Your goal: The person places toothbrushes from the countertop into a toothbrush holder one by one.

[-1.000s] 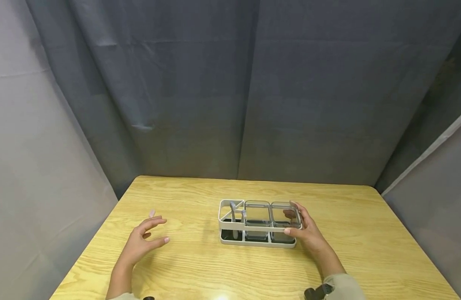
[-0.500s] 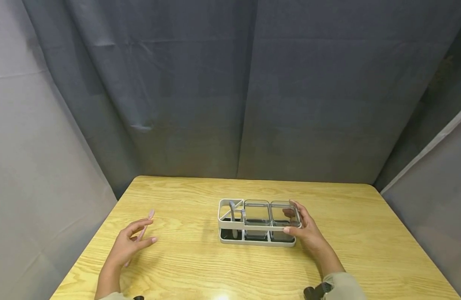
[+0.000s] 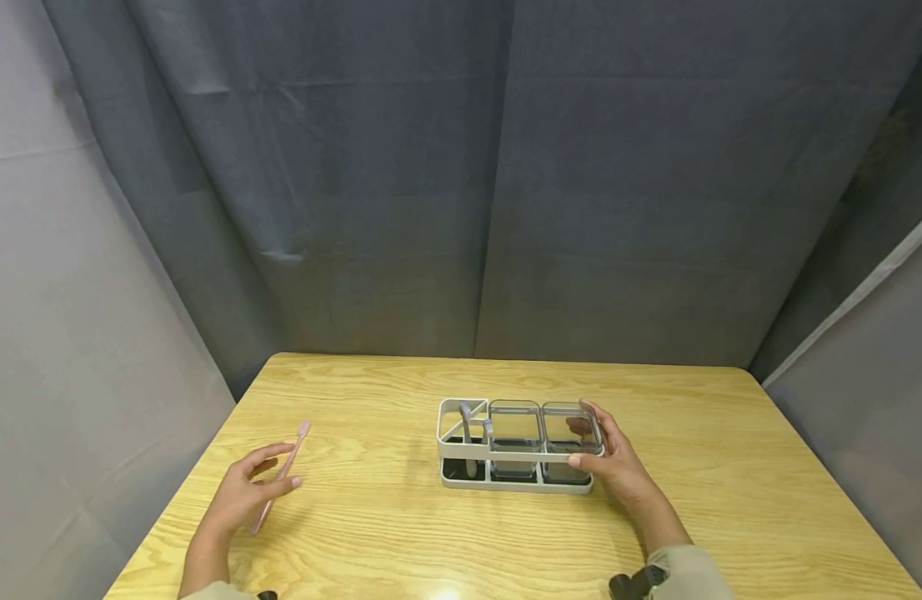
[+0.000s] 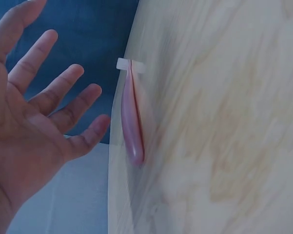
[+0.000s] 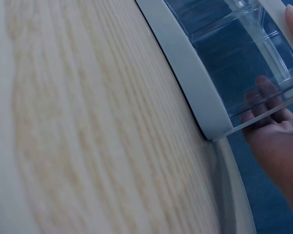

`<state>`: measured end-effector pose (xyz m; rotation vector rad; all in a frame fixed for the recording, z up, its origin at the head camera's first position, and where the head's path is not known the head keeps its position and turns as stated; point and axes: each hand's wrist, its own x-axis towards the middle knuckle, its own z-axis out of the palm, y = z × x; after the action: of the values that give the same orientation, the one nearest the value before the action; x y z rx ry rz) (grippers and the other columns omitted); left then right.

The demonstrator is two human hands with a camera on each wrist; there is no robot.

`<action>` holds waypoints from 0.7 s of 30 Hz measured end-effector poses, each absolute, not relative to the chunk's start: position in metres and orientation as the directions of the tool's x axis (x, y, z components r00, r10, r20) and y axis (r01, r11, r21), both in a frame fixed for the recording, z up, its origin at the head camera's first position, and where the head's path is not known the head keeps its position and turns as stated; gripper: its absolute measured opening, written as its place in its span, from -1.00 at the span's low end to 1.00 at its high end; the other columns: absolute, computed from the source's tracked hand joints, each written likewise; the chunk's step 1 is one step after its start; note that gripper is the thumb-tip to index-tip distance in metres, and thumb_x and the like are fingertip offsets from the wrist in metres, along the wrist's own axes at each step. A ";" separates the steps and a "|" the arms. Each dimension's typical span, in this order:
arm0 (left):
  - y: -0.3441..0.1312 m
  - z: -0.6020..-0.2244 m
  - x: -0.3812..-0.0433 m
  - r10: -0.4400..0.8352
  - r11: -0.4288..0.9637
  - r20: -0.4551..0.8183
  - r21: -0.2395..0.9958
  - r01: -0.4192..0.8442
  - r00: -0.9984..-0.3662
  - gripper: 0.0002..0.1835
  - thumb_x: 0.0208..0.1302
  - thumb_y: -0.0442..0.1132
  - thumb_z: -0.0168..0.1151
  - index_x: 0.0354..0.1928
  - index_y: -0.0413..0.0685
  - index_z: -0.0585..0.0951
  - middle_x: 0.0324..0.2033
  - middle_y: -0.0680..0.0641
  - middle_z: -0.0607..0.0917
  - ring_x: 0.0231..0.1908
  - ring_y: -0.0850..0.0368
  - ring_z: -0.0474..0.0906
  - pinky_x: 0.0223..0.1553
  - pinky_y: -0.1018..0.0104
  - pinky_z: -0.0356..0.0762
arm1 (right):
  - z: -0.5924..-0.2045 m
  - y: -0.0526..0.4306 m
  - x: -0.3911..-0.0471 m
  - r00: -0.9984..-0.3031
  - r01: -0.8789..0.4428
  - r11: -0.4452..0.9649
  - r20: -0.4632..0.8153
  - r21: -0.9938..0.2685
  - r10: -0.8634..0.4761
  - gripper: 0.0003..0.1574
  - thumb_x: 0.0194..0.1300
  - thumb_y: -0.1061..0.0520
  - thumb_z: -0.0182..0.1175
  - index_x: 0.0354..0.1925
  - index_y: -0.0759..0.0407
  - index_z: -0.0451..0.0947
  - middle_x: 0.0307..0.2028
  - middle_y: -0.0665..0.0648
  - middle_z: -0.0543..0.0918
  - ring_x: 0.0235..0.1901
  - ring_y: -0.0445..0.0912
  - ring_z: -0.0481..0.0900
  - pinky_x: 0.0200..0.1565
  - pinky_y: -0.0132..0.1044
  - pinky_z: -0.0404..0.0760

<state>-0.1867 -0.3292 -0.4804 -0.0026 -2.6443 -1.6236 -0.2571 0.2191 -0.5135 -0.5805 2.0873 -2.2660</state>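
Note:
A pink toothbrush [image 3: 293, 454] lies on the table at the left, its pale head pointing away from me. My left hand [image 3: 236, 492] hovers over its handle with fingers spread and nothing held. In the left wrist view, the fingers stand apart from the toothbrush [image 4: 131, 117]. Right of centre stands a white toothbrush rack [image 3: 515, 489] with a dark base and two clear cups [image 3: 515, 427]. Grey toothbrushes [image 3: 467, 429] stand in its divided left compartment. My right hand [image 3: 614, 467] grips the rack's right end, thumb in front and fingers behind the clear cup [image 5: 234, 58].
The wood-grain table [image 3: 401, 550] has rounded far corners. A dark grey curtain [image 3: 386, 208] hangs behind it, with lighter curtains [image 3: 78, 333] at the sides. Bare tabletop lies between the toothbrush and the rack.
My left hand has moved left and slightly toward me, uncovering more of the pink toothbrush on the table. The right hand and the rack have stayed put.

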 end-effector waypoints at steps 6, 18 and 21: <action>-0.336 -0.482 -0.186 -0.026 0.435 -0.017 0.900 -0.026 -1.000 -0.30 0.07 -0.13 0.39 0.26 -0.13 0.37 0.32 -0.22 0.17 0.23 -0.35 0.08 -0.02 -0.29 0.31 | -0.513 0.219 -0.257 -0.930 -0.245 -0.104 0.264 -0.964 -0.255 0.09 0.01 0.46 0.28 0.40 0.18 -0.05 0.19 0.47 0.20 0.20 0.28 0.12 -0.02 -0.33 0.47; -0.349 -0.481 -0.186 -0.017 0.395 -0.103 0.913 -0.102 -0.995 -0.22 0.09 -0.15 0.37 0.33 -0.18 0.25 0.30 -0.36 0.16 0.23 -0.38 0.13 0.06 -0.26 0.26 | -0.513 0.219 -0.258 -0.930 -0.233 -0.110 0.255 -0.966 -0.264 0.10 0.02 0.44 0.28 0.41 0.17 -0.06 0.20 0.46 0.19 0.21 0.25 0.12 -0.02 -0.32 0.47; -0.351 -0.481 -0.187 -0.001 0.389 -0.139 0.912 -0.129 -0.990 -0.19 0.09 -0.15 0.38 0.35 -0.19 0.22 0.29 -0.39 0.14 0.21 -0.38 0.17 0.03 -0.19 0.34 | -0.512 0.219 -0.257 -0.931 -0.232 -0.110 0.253 -0.967 -0.264 0.10 0.02 0.44 0.28 0.41 0.16 -0.07 0.20 0.46 0.19 0.21 0.25 0.12 -0.01 -0.32 0.47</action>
<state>-0.1875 -0.3512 -0.4807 0.1267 -2.7129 -1.7992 -0.2575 0.2193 -0.5124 -0.5794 2.0811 -2.2505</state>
